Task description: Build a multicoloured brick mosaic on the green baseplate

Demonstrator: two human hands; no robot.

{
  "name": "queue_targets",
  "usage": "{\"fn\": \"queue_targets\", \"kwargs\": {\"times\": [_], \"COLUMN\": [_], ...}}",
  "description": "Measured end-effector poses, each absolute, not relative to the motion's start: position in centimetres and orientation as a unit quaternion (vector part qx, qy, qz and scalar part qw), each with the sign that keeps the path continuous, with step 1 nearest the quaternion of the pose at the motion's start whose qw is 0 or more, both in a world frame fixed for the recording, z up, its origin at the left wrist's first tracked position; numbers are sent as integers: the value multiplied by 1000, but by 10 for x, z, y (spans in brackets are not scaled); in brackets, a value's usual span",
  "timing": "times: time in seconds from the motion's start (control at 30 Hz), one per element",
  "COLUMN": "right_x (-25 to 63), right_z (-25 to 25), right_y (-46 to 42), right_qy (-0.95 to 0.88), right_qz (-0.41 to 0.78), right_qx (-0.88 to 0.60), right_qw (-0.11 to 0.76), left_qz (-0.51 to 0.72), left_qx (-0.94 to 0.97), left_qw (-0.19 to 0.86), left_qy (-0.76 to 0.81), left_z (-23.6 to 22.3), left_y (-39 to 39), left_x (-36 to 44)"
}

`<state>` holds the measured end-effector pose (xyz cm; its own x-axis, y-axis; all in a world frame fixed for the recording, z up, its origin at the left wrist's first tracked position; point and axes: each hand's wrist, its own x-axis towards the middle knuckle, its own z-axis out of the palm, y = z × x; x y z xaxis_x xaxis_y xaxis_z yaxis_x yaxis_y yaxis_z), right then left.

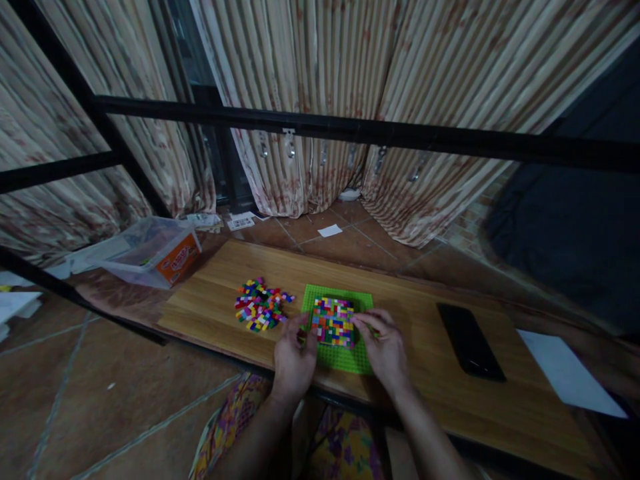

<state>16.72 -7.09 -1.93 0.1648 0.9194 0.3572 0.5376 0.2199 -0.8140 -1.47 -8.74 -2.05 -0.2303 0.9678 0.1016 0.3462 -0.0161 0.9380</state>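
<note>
A bright green studded baseplate (340,361) lies on the wooden board in front of me. On it stands a block of small multicoloured toy bricks (334,323), packed closely together. My left hand (294,357) is at the plate's left edge, fingers curved and thumb apart from them beside the block; I see nothing in it. At the block's right edge, my right hand (386,345) has thumb and forefinger pinched together. Whatever is between those fingertips is too small to make out. Left of the plate lies a loose pile of coloured bricks (260,307).
A black phone-like slab (470,341) and a white paper sheet (570,373) lie to the right on the wooden board (405,333). A clear plastic box (150,257) with an orange label stands beyond the left end. A black metal bar (320,125) crosses before the curtains.
</note>
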Motion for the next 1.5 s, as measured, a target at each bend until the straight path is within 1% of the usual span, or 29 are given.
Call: {"fn": "queue_targets", "kwargs": {"times": [0.1, 0.23, 0.33, 0.43, 0.63, 0.77, 1.03, 1.27, 1.33, 1.43, 1.5], "right_x": [167, 162, 160, 159, 157, 152, 151, 146, 151, 166, 178], "right_z": [-22, -24, -26, -31, -43, -41, -39, -29, -30, -37, -45], "right_y": [-65, -65, -64, -60, -52, -50, -43, -48, -54, -74, -96], "right_qy": [-653, -663, -640, -588, -451, -382, -338, -337, -339, -331, -320], "right_qz": [189, 170, 178, 230, 390, 431, 446, 448, 435, 376, 345], "right_qx": [-582, -595, -609, -613, -597, -606, -620, -588, -574, -576, -610], "right_qw": [446, 420, 433, 474, 537, 549, 550, 584, 605, 647, 637], "left_qz": [448, 421, 416, 411, 396, 393, 404, 421, 443, 448, 426], "left_qx": [572, 594, 602, 609, 610, 612, 603, 597, 590, 571, 551], "left_qw": [259, 255, 262, 268, 280, 279, 281, 306, 294, 280, 269], "left_qy": [637, 637, 629, 624, 627, 626, 628, 611, 608, 628, 665], "left_z": [-29, -39, -44, -45, -41, -39, -36, -28, -23, -19, -20], "left_y": [-84, -80, -80, -80, -80, -79, -79, -83, -88, -106, -128], "left_x": [-19, -18, -17, -16, -16, -16, -16, -19, -30, -67, -101]}}
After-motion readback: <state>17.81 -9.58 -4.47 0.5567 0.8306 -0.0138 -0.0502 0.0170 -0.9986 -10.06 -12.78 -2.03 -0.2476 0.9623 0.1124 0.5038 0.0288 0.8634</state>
